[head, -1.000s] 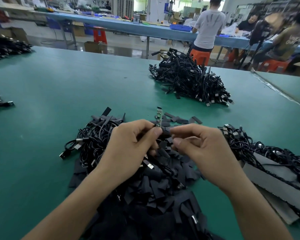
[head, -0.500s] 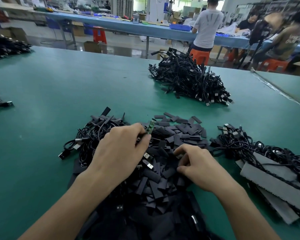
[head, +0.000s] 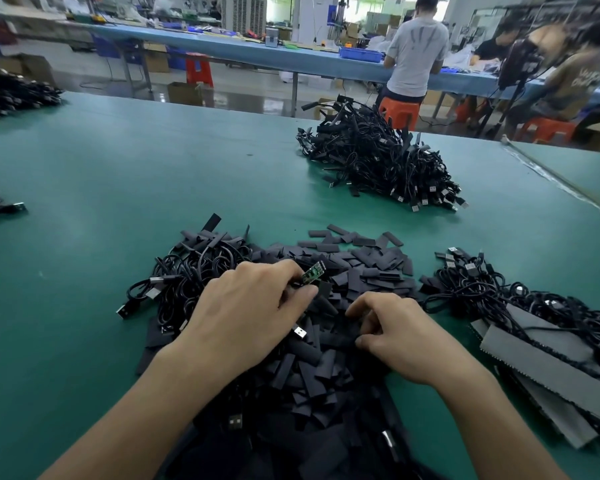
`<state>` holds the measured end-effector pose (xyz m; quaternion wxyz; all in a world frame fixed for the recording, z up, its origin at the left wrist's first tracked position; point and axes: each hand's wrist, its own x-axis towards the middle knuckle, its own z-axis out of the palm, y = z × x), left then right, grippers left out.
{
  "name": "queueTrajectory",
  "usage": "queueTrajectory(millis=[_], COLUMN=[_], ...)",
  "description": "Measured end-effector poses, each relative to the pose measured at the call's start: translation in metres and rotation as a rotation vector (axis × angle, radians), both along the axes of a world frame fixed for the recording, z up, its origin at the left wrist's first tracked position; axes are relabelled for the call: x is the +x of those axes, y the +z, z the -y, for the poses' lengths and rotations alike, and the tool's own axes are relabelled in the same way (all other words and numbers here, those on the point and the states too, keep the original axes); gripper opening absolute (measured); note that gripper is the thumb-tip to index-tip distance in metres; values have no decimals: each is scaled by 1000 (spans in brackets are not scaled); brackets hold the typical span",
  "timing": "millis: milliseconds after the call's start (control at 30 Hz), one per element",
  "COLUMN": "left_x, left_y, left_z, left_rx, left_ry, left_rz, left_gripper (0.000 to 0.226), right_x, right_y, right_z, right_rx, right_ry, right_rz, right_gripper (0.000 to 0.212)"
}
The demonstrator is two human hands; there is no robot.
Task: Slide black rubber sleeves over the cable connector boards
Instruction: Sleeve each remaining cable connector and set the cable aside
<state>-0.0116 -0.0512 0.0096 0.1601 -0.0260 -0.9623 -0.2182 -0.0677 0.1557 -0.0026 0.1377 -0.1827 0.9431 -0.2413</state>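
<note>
Right hand [head: 406, 337] dropped onto sleeve pile [head: 368, 261], grip unclear, left hand [head: 246, 313] pinching connector board [head: 314, 273]

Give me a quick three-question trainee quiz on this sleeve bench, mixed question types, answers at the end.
1. True or false: the left hand holds a green connector board.
2. The right hand is reaching into: A) the loose sleeve pile; B) the far cable heap; C) a cardboard box.
3. Fill in: the table surface is ____.
Key: 1 true; 2 A; 3 green.
</note>
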Motion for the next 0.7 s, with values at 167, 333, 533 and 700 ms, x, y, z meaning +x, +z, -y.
queueTrajectory(millis=[167,333,533,700], left_x=[0,-1,-2,-3], left_y=[1,1,-1,0], left_z=[0,2,1,0], left_rx=[1,50,217,381], left_ry=[-9,8,-57,-156], left_rz=[31,44,53,59], left_gripper=[45,23,4,19], right_x=[1,2,0,2], right_y=[6,11,12,15], right_z=[3,3,2,5], right_rx=[-74,-242,-500,-841], right_ry=[-13,-78,-180,-183], right_rz=[-131,-259,-234,-26], right_gripper=[22,20,24,29])
